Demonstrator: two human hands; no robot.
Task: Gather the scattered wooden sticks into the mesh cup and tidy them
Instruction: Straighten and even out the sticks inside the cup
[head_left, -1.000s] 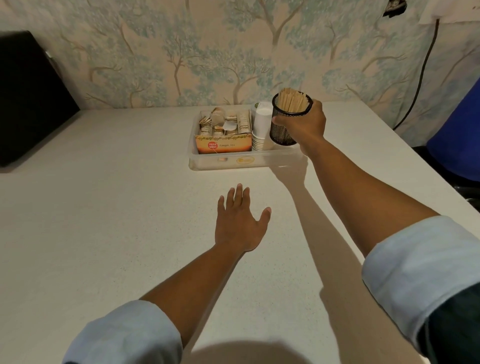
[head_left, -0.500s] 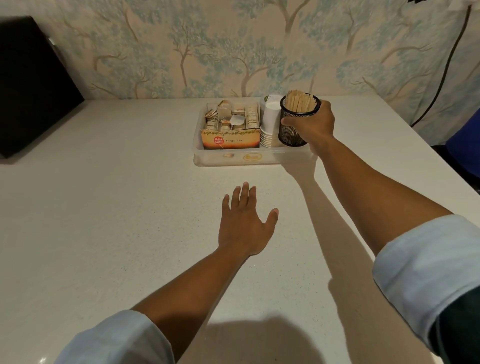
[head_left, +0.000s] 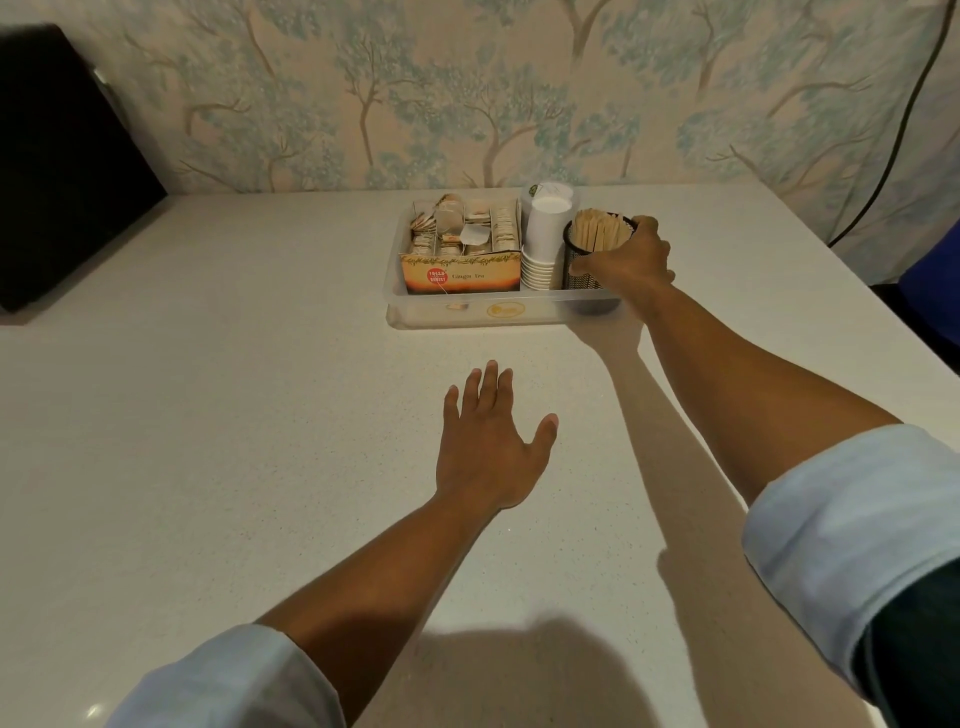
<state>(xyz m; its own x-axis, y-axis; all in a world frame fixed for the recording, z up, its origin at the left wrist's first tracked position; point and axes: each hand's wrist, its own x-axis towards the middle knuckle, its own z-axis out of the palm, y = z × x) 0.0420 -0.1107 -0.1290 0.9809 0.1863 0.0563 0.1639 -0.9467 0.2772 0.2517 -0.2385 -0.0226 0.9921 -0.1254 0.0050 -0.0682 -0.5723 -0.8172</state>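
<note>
Head view: in the upper middle of the frame a clear plastic tray (head_left: 467, 312) sits on the pale worktop (head_left: 208, 415); the black mesh cup (head_left: 581, 275) stands in the tray's right end, packed with upright wooden sticks (head_left: 600, 234), just beside a stack of white paper cups (head_left: 543, 244) and a box of ginger tea (head_left: 460, 275); no loose sticks show anywhere on the worktop, so the gathering looks done and the step in hand appears to be seating the cup in the tray. To do that well, it would help to keep the cup upright and let the base settle flat before letting go, so that the sticks do not tip or spill, and to avoid nudging the paper cups. The right hand (head_left: 626, 260) wraps around the cup's right side, fingers curled on the mesh near the rim; the left hand (head_left: 488, 441) lies flat and spread on the worktop at centre frame, holding nothing.
</note>
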